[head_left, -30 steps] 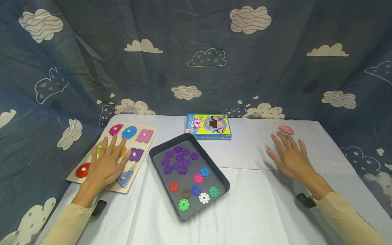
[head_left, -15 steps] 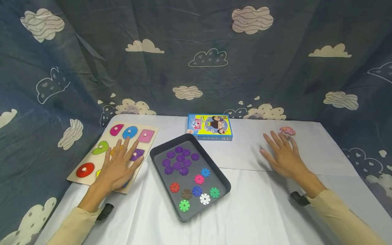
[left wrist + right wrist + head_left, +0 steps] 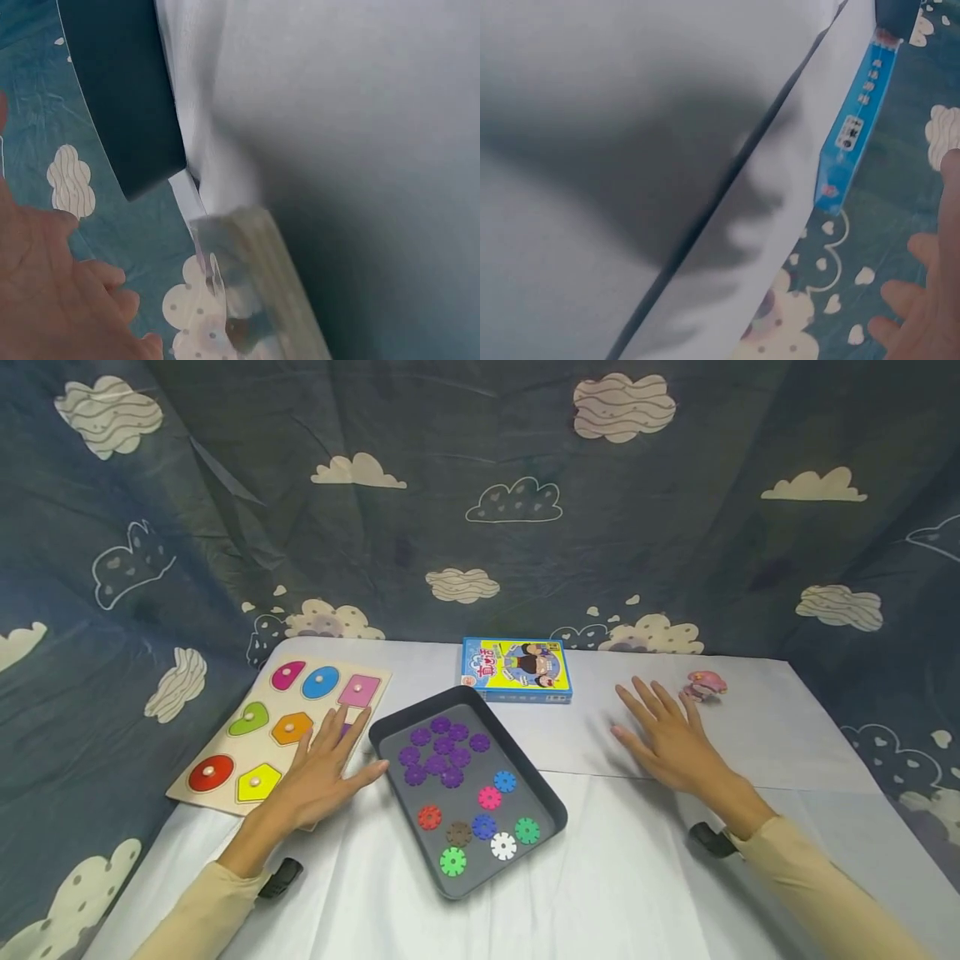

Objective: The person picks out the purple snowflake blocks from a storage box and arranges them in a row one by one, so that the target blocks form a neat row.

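My left hand point(image 3: 318, 777), fingers spread, is over the right side of a wooden shape puzzle board point(image 3: 217, 727), hiding some of its knobbed pieces. Its thumb tip overlaps the left rim of a dark grey tray point(image 3: 468, 881) in the head view. Inside the tray lie several purple notched discs point(image 3: 436, 765) in a cluster and several discs of other colours, such as a white disc point(image 3: 503, 846) and a bright green disc point(image 3: 453, 862). My right hand point(image 3: 678, 747) is spread over the white cloth, holding nothing. A small pink toy figure point(image 3: 705, 683) stands just beyond its fingers.
A blue and yellow card-game box point(image 3: 516, 670) lies at the back, behind the tray; its blue side point(image 3: 859, 127) shows in the right wrist view. A dark cloud-patterned curtain point(image 3: 420, 543) hangs behind the white-covered table point(image 3: 600, 877).
My left hand has moved right across the puzzle board toward the tray, uncovering the heart, red and yellow pieces. My right hand has shifted left, away from the pink toy.
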### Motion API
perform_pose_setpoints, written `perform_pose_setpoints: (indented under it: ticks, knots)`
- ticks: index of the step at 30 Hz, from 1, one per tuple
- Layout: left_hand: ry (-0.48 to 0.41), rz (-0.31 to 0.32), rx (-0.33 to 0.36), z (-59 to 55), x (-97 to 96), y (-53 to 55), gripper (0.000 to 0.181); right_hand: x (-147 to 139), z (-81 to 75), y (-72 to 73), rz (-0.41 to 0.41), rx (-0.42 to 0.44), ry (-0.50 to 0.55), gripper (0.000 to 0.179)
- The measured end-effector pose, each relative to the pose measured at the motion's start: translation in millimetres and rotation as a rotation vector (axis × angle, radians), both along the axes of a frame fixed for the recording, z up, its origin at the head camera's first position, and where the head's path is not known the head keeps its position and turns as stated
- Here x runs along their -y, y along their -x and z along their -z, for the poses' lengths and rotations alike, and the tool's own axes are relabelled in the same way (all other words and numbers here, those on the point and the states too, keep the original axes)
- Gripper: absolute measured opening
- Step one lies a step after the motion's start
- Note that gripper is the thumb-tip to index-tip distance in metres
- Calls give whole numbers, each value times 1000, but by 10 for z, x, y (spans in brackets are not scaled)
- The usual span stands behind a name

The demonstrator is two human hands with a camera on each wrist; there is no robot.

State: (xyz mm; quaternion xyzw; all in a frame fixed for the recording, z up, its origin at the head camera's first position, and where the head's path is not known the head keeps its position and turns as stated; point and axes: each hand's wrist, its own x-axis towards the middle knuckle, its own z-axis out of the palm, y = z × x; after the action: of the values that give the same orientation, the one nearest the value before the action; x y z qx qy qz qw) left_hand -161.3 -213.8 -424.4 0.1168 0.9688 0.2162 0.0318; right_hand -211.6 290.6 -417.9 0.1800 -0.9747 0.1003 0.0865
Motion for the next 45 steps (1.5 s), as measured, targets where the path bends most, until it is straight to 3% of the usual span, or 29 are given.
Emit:
perform_pose_setpoints:
  ticks: [9,16,27,32,45]
  knots:
    - [-99,33,53,98,-69,25,102,202,-32,70,-53,9,-27,66]
    - [-118,43,77,151,-103,44,105,417,-45,150,-137,30,-11,65]
    - [-113,95,93,154,-65,69,112,784,2,357,-330,61,63,66]
    - [-134,105,140,148,-47,55,115,924,1,437,-437,84,99,64]
    - [-143,117,177,163,-47,77,116,1235,-24,618,-660,211,132,63]
